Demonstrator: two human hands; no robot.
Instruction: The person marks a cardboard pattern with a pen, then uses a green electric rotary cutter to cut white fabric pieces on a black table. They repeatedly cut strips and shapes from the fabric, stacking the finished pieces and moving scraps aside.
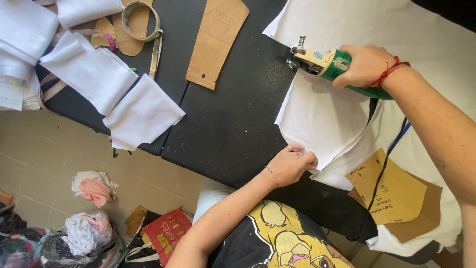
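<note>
My right hand (364, 64) grips a green electric fabric cutter (325, 63), whose metal head sits at the left edge of a large white cloth (347, 30) spread on the black table (228, 124). A red cord is tied round that wrist. My left hand (292, 163) presses down the near corner of a cut white cloth panel (322, 124), fingers curled on its edge. The cutter's black cable (384, 166) trails down across the cloth toward me.
Brown paper patterns lie at the top (216, 39) and bottom right (391, 191). Stacked white cut pieces (111, 87) and a measuring tape (141, 20) sit at the table's left. Fabric scraps (94, 187) and bags are on the tiled floor.
</note>
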